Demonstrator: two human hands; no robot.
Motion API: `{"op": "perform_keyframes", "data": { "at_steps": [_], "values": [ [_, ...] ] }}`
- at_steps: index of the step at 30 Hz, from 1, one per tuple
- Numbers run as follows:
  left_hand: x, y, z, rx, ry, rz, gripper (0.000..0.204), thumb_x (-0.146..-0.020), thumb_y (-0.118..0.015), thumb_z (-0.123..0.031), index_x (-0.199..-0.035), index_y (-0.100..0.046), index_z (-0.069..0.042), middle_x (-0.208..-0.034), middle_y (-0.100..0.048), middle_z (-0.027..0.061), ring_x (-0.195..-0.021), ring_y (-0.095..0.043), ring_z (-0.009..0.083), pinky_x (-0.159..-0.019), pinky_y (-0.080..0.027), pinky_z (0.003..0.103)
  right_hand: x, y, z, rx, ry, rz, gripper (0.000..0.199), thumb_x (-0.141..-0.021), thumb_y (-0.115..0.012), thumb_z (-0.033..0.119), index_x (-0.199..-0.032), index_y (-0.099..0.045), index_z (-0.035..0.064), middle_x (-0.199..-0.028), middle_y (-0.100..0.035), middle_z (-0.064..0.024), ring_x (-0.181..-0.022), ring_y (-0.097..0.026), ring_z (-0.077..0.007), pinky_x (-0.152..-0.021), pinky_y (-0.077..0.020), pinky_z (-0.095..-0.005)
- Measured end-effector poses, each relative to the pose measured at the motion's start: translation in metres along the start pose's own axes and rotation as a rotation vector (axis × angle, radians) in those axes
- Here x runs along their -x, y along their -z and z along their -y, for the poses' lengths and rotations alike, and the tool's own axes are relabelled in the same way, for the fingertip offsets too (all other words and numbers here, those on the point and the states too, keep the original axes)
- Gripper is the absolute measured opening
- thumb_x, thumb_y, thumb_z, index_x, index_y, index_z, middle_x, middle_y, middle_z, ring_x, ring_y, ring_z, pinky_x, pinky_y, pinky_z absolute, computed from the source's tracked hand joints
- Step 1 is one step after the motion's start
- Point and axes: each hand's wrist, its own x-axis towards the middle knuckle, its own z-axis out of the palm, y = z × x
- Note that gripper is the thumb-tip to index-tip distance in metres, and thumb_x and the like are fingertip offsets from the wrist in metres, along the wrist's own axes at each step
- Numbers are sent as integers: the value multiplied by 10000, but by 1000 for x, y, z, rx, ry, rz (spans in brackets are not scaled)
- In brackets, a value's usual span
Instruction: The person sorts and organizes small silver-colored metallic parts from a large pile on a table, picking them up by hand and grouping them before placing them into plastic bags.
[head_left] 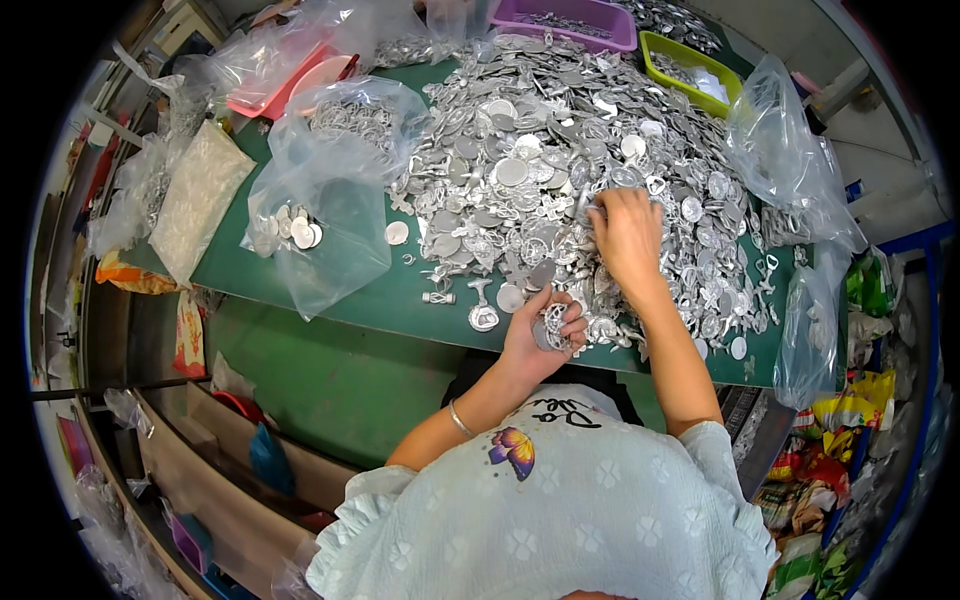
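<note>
Just over the near edge of the surface point(415, 312), the left hand point(543, 328) is cradling openwork metal pieces point(557, 322), palm up, fingers curling around them. Ahead and to its right, the right hand point(629, 235) is resting, fingers bent, in a pile of silvery castings point(565, 160); whether it's gripping one, I cannot tell. These castings are looking stiff, light singly and probably slippery, the thin openwork perhaps prone to snagging; outer rims are seeming best for a fingertip pinch. Left of the left hand, a clear plastic bag point(335, 265) is holding pale discs point(303, 233). As for writing, below both hands the shirt point(590, 490) is carrying dark lettering; low to the right hand's right, a yellow packet point(868, 392) is showing print too small to read.
</note>
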Motion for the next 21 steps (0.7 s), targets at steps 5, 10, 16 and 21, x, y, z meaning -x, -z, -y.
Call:
{"op": "perform_keyframes", "data": {
  "at_steps": [5,10,16,21],
  "values": [
    [-1,-3,2,-67,-133,-186,264,-872,-486,-166,-1107,-503,-47,-842,-475,57,-741,-461,174,-676,-407,295,-6,-7,29,-214,361,60,244,-693,-690,184,-877,-603,48,-941,-557,-66,-896,-480,-241,-763,-348,-365],
    [6,1,-3,-93,-174,-102,421,-849,-466,-136,-1260,-426,-54,-1045,-522,74,-907,-510,197,-786,-438,325,-12,-24,13,-440,243,52,174,-706,-691,179,-816,-617,65,-814,-578,-45,-841,-501,-213,-789,-320,-344],
    [14,-30,-2,-145,-298,-189,397,-888,-429,-216,-1253,-429,-58,-1165,-506,69,-1004,-506,197,-843,-438,335,5,16,13,-837,16,493,123,-745,-657,122,-759,-617,7,-764,-611,-80,-777,-545,-204,-678,-424,-320],
    [16,4,-12,-54,-178,34,242,-888,-510,-253,-1055,-530,-80,-871,-508,50,-793,-487,167,-668,-435,265,2,6,32,-287,305,263,276,-662,-721,193,-880,-619,59,-929,-558,-63,-932,-481,-240,-795,-369,-348]
  ]
}}
